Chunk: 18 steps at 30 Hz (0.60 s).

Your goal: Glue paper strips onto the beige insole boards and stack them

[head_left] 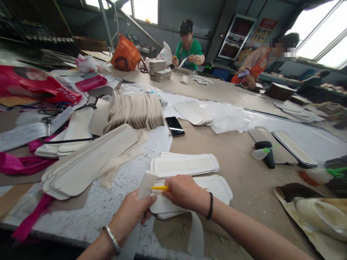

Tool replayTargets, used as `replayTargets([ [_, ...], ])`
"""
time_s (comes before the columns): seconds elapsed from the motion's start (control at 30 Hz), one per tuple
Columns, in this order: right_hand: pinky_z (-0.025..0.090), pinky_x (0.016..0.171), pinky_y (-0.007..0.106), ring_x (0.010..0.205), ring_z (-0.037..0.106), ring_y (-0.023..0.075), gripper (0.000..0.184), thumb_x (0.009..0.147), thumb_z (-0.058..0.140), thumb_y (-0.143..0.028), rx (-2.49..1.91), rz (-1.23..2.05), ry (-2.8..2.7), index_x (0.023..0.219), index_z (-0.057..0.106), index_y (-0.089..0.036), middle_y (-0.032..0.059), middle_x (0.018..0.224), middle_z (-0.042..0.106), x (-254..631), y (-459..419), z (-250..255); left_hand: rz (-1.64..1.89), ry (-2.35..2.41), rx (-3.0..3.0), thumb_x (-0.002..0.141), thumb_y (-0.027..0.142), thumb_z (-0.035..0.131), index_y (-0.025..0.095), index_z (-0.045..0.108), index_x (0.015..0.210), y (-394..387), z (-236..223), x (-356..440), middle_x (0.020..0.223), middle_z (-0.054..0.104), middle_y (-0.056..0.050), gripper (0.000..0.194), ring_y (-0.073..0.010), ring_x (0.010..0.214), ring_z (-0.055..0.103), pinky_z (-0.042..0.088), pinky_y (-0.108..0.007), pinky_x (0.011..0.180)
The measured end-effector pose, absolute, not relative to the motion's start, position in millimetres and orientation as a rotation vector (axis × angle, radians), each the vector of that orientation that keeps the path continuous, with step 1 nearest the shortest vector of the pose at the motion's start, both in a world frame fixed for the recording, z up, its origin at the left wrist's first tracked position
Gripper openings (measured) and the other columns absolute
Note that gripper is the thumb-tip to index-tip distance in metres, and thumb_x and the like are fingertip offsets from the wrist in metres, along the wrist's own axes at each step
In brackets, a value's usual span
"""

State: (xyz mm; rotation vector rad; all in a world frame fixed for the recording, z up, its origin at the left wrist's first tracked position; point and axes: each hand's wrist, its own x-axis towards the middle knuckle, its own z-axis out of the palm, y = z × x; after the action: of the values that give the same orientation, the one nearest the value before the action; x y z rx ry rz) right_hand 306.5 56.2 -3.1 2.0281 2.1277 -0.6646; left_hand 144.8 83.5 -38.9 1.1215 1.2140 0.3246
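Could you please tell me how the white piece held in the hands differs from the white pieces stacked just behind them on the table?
The held piece is lifted and tilted, gripped by the left hand, while the stacked pieces lie flat on the table. The held piece is single and meets a yellow tool in the right hand; the stack is several layers, untouched. Both are off-white, elongated with rounded ends.

Pale insole piece (146, 184) upright, yellow tool (159, 188) against it — above white stack (214, 187).
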Motion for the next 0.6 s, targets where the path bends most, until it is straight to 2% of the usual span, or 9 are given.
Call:
replayTargets([
  [0.17,0.041,0.061,0.026,0.077,0.066,0.0233,0.023,0.081,0.059,-0.036,2.117,-0.748,1.961,0.084,0.072,-0.017,0.0106,0.082,0.072,348.3,21.3,16.6,0.334,1.273,1.16,0.06,0.043,0.068,0.017,0.057,0.064,80.1,-43.5,143.3,0.041,0.053,0.002,0.029,-0.012,0.037,0.043,0.032,-0.023,0.041],
  [0.33,0.038,0.062,0.024,0.075,0.063,0.0186,0.023,0.086,0.048,-0.03,2.527,-0.771,1.664,0.088,0.066,-0.016,0.0058,0.084,0.069,408.5,-36.3,26.2,0.366,1.304,1.131,0.058,0.049,0.07,0.018,0.055,0.063,77.5,-44.3,141.5,0.04,0.053,0.002,0.035,-0.0125,0.036,0.043,0.032,-0.025,0.041],
  [0.47,0.039,0.066,0.027,0.082,0.063,0.0215,0.025,0.088,0.045,-0.031,2.65,-0.655,1.493,0.091,0.064,-0.015,0.0078,0.087,0.069,412.3,-51.9,14.6,0.34,1.314,1.151,0.056,0.05,0.072,0.018,0.053,0.058,79.0,-48.7,141.6,0.039,0.054,0.0,0.037,-0.0125,0.035,0.043,0.032,-0.026,0.042],
  [0.6,0.04,0.069,0.03,0.089,0.064,0.0249,0.024,0.088,0.047,-0.032,2.642,-0.532,1.385,0.093,0.064,-0.016,0.0113,0.094,0.07,401.7,-47.9,7.1,0.291,1.342,1.131,0.056,0.047,0.073,0.018,0.056,0.061,82.0,-50.5,140.0,0.04,0.055,0.001,0.035,-0.0131,0.036,0.044,0.034,-0.026,0.042],
])
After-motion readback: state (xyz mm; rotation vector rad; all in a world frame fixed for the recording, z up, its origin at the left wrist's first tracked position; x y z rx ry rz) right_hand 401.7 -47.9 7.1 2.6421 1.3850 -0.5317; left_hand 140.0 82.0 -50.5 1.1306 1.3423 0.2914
